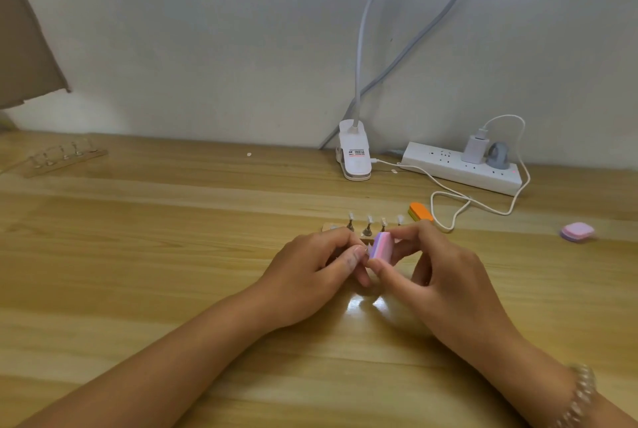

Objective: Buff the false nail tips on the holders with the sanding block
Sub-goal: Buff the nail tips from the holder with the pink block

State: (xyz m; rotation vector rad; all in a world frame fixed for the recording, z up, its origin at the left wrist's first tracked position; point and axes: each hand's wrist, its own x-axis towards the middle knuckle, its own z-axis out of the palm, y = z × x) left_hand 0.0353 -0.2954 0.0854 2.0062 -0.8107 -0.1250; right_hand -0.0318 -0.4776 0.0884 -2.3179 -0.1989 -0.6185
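Bracelet: I see a beaded bracelet on the right wrist, at the near right edge.
Table: a wooden table carries everything; both forearms reach across it from the near edge.
Left hand: my view shows the left hand with fingers curled, thumb and forefinger closed together against the left face of the block. I cannot tell whether anything is pinched between them.
Right hand: the right hand pinches the sanding block between thumb and fingertips.
Sanding block: pink and purple, held above the table between both hands, just in front of the holder row.
Holder row: a wooden base, partly hidden by the hands, carries upright stands with clear false nail tips.
Orange block: I note an orange block just right of the row.
Pink pad: a pink pad lies well apart, far right.
Power strip: a white power strip with a charger plugged in, near the wall.
Clip lamp: a white clip lamp stands left of the strip.
Second board: another holder board sits far left.
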